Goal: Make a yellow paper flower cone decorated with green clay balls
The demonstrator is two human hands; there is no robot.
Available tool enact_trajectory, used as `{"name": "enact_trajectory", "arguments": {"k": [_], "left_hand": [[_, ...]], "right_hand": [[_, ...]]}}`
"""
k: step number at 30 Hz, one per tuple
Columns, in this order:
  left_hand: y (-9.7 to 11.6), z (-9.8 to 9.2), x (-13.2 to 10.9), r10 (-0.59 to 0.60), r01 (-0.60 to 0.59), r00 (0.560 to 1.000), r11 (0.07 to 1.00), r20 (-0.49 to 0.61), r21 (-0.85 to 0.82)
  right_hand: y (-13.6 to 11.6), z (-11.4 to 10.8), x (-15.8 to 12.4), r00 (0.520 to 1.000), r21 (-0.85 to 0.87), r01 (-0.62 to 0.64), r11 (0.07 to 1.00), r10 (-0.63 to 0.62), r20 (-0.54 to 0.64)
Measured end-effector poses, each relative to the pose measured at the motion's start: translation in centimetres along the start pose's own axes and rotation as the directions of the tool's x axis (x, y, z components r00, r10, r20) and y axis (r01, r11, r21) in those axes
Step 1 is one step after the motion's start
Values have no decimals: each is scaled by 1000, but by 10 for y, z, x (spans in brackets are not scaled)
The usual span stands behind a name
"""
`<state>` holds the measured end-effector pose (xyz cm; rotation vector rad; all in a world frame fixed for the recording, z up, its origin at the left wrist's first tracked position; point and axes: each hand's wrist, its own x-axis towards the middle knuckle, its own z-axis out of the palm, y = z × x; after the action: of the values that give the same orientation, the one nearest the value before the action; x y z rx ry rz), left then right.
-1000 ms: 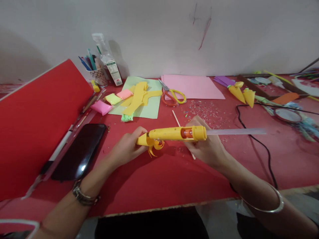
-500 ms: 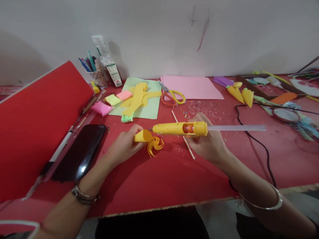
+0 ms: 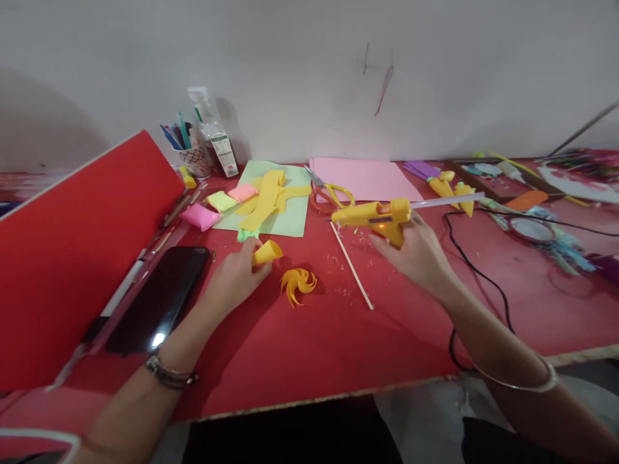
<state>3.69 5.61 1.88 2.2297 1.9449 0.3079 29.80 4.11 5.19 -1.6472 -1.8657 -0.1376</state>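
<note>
My left hand (image 3: 233, 276) pinches a small yellow paper cone (image 3: 267, 252) just above the red table (image 3: 314, 348). A curled orange-yellow paper flower (image 3: 297, 283) lies on the table right of that hand, apart from it. My right hand (image 3: 414, 252) grips a yellow glue gun (image 3: 374, 216) with a clear glue stick (image 3: 447, 200) sticking out of its back; its nozzle points left and sits well away from the cone. A thin wooden stick (image 3: 351, 265) lies between the two hands.
A black phone (image 3: 159, 298) and a tilted red board (image 3: 72, 245) are at the left. Scissors (image 3: 331, 191), pink paper (image 3: 362, 178), green paper with yellow strips (image 3: 271, 200), a pen cup (image 3: 191, 154) and a bottle (image 3: 213, 132) stand behind. The gun's black cord (image 3: 478, 277) runs right.
My right hand has lifted the glue gun up and to the right, away from the cone. The paper flower now lies alone on the table, and my left hand holds only the cone.
</note>
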Motion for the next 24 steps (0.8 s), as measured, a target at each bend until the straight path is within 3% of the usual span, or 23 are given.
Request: {"name": "enact_trajectory", "arguments": {"k": [5,11,19,24], "left_hand": [[-5,3,4,-1,1,1000,999,22,43],[-8,3,6,10,-11,998,1000,64,16],[-3,-3,3,-103,94,992,989,76,116],[-2,-3,2,-94,80,990,988,102,135]], "right_hand": [[47,-17,1,985,7,-149,989,148,85],[93,-19,-5,946,-171,-251,953,279,164],[93,-21,-13,896,-391,-198,899,328,300],[88,-36,-10,862,-551,-144,822,378,338]]}}
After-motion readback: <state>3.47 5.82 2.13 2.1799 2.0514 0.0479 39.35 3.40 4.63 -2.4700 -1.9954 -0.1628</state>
